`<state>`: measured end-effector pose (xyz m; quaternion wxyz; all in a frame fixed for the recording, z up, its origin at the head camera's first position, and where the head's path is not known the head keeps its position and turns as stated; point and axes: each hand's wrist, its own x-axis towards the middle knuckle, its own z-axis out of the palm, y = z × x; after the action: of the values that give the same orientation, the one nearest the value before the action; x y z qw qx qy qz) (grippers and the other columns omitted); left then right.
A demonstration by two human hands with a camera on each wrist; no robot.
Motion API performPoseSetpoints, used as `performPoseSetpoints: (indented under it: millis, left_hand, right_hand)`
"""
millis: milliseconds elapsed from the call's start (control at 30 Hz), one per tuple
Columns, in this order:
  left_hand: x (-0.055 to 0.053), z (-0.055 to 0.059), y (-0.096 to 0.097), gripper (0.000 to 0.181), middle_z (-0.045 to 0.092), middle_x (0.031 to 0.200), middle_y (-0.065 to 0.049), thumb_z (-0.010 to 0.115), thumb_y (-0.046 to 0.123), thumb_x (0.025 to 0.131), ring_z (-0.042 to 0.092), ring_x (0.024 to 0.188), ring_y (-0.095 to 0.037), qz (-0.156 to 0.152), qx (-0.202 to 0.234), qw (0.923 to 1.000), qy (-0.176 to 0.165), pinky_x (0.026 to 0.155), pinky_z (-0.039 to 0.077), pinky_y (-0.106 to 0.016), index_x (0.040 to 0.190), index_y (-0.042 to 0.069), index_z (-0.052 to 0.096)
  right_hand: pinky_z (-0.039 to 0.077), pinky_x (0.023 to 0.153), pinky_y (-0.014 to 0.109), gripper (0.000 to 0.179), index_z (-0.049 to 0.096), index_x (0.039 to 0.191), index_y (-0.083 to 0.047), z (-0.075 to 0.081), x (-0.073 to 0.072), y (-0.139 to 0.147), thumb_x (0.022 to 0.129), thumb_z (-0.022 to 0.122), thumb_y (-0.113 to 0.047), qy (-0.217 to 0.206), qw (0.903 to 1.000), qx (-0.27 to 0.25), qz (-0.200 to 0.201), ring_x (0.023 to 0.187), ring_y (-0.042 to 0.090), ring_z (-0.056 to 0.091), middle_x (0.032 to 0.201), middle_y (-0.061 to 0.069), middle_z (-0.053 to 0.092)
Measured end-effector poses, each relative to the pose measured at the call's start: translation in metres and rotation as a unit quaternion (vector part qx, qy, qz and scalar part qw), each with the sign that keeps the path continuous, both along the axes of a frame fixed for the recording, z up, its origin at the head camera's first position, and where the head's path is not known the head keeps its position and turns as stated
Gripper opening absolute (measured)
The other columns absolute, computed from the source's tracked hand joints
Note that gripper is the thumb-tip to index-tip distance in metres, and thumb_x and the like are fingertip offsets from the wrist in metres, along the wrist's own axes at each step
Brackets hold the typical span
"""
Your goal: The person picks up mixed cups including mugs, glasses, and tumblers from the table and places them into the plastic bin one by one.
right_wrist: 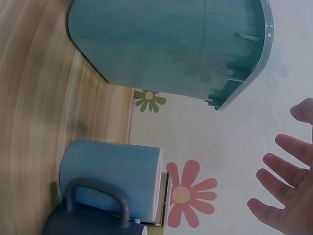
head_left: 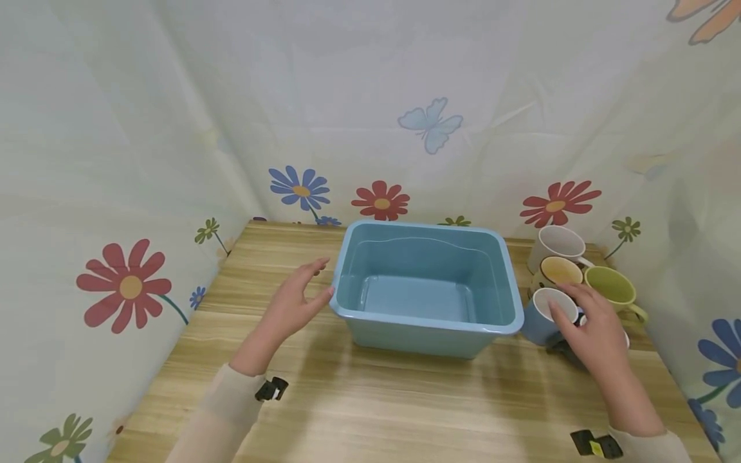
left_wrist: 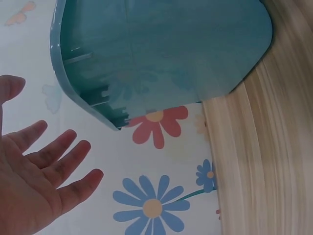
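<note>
A light blue plastic bin (head_left: 425, 325) stands on the wooden table, its inside bare. My left hand (head_left: 292, 302) hovers by the bin's left rim with fingers spread; in the left wrist view the palm and fingers hold nothing. My right hand (head_left: 596, 325) is above the mugs at the right, fingers apart and gripping nothing. Closest to it are a blue mug (head_left: 541, 325) and a dark mug (right_wrist: 93, 223) with a looped handle, partly hidden under the hand in the head view. Behind them stand a yellow-lined mug (head_left: 558, 270), a green mug (head_left: 610, 286) and a white mug (head_left: 557, 243).
The wooden table (head_left: 359, 405) meets a pale curtain (head_left: 324, 83) printed with flowers and butterflies, at the back and both sides. The mugs crowd together between the bin's right side and the right-hand curtain.
</note>
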<state>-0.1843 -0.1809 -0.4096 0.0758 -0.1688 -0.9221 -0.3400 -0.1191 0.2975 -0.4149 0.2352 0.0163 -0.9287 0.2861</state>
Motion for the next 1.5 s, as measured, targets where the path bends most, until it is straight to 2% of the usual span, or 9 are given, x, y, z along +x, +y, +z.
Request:
performPoseSetpoints:
  millis: [200, 333, 367, 433, 500, 600, 933, 1233, 1500]
  left_hand:
    - [0.002, -0.007, 0.001, 0.063, 0.054, 0.151, -0.022, 0.066, 0.026, 0.098, 0.056, 0.134, -0.043, -0.004, 0.019, 0.9998, 0.008, 0.110, 0.044, -0.065, 0.153, 0.005, 0.044]
    - [0.002, -0.010, 0.003, 0.063, 0.054, 0.150, -0.023, 0.066, 0.023, 0.098, 0.056, 0.133, -0.044, -0.006, 0.036, 0.9993, 0.009, 0.106, 0.047, -0.063, 0.153, 0.002, 0.043]
    - [0.002, -0.011, 0.004, 0.063, 0.054, 0.149, -0.024, 0.066, 0.023, 0.098, 0.056, 0.133, -0.044, -0.006, 0.040, 0.9992, 0.007, 0.105, 0.048, -0.062, 0.153, 0.002, 0.043]
    - [0.002, -0.013, 0.005, 0.064, 0.055, 0.148, -0.025, 0.065, 0.022, 0.098, 0.056, 0.133, -0.044, -0.005, 0.051, 0.9987, 0.000, 0.104, 0.050, -0.060, 0.153, 0.001, 0.042]
    - [0.003, -0.015, 0.006, 0.064, 0.054, 0.148, -0.025, 0.065, 0.023, 0.098, 0.055, 0.134, -0.044, -0.003, 0.060, 0.9981, -0.011, 0.104, 0.050, -0.060, 0.153, 0.002, 0.042]
    - [0.002, -0.018, 0.008, 0.064, 0.052, 0.151, -0.025, 0.064, 0.023, 0.098, 0.053, 0.136, -0.044, -0.001, 0.073, 0.9969, -0.030, 0.106, 0.050, -0.059, 0.154, 0.003, 0.041]
    - [-0.001, -0.024, 0.012, 0.064, 0.047, 0.156, -0.025, 0.060, 0.024, 0.100, 0.050, 0.140, -0.045, 0.011, 0.117, 0.9904, -0.072, 0.108, 0.049, -0.058, 0.157, 0.004, 0.038]
    - [-0.004, -0.031, 0.017, 0.060, 0.047, 0.156, -0.024, 0.057, 0.018, 0.103, 0.053, 0.139, -0.043, 0.009, 0.173, 0.9804, -0.093, 0.107, 0.051, -0.055, 0.156, 0.000, 0.037]
    - [-0.004, -0.039, 0.022, 0.058, 0.047, 0.156, -0.026, 0.056, 0.011, 0.102, 0.054, 0.137, -0.043, 0.021, 0.216, 0.9702, -0.109, 0.108, 0.052, -0.052, 0.156, -0.002, 0.037]
  right_hand:
    - [0.039, 0.100, 0.063, 0.036, 0.065, 0.122, 0.005, -0.007, 0.003, 0.002, 0.093, 0.068, -0.016, 0.033, 0.9994, -0.003, 0.000, 0.123, 0.051, 0.052, 0.127, 0.031, 0.063]
    - [0.038, 0.106, 0.029, 0.035, 0.067, 0.120, 0.004, -0.012, 0.004, 0.004, 0.089, 0.070, -0.010, 0.068, 0.9976, -0.016, 0.000, 0.119, 0.049, 0.055, 0.123, 0.029, 0.067]
    - [0.038, 0.106, 0.029, 0.035, 0.067, 0.121, 0.004, -0.013, 0.004, 0.005, 0.089, 0.071, -0.010, 0.069, 0.9975, -0.018, -0.003, 0.118, 0.049, 0.055, 0.123, 0.030, 0.067]
    - [0.038, 0.109, 0.031, 0.036, 0.067, 0.122, 0.004, -0.014, 0.005, 0.007, 0.090, 0.070, -0.011, 0.061, 0.9979, -0.021, -0.009, 0.119, 0.050, 0.055, 0.124, 0.031, 0.065]
    - [0.039, 0.106, 0.054, 0.038, 0.065, 0.125, 0.004, -0.015, 0.007, 0.010, 0.092, 0.069, -0.014, 0.043, 0.9988, -0.018, -0.016, 0.121, 0.052, 0.053, 0.128, 0.034, 0.063]
    - [0.036, 0.101, 0.069, 0.041, 0.062, 0.127, 0.006, -0.017, 0.010, 0.014, 0.093, 0.068, -0.016, 0.026, 0.9993, -0.019, -0.021, 0.123, 0.055, 0.050, 0.131, 0.037, 0.059]
    - [0.032, 0.101, 0.068, 0.049, 0.058, 0.128, 0.010, -0.036, 0.013, 0.030, 0.085, 0.069, -0.011, 0.031, 0.9978, -0.048, -0.034, 0.122, 0.058, 0.046, 0.132, 0.038, 0.055]
    - [0.027, 0.104, 0.070, 0.056, 0.052, 0.136, 0.009, -0.045, 0.019, 0.049, 0.089, 0.067, -0.017, -0.014, 0.9978, -0.033, -0.056, 0.127, 0.060, 0.039, 0.139, 0.037, 0.048]
    - [0.024, 0.103, 0.072, 0.066, 0.045, 0.138, 0.011, -0.055, 0.018, 0.061, 0.085, 0.068, -0.021, -0.033, 0.9974, -0.016, -0.062, 0.127, 0.066, 0.033, 0.141, 0.042, 0.040]
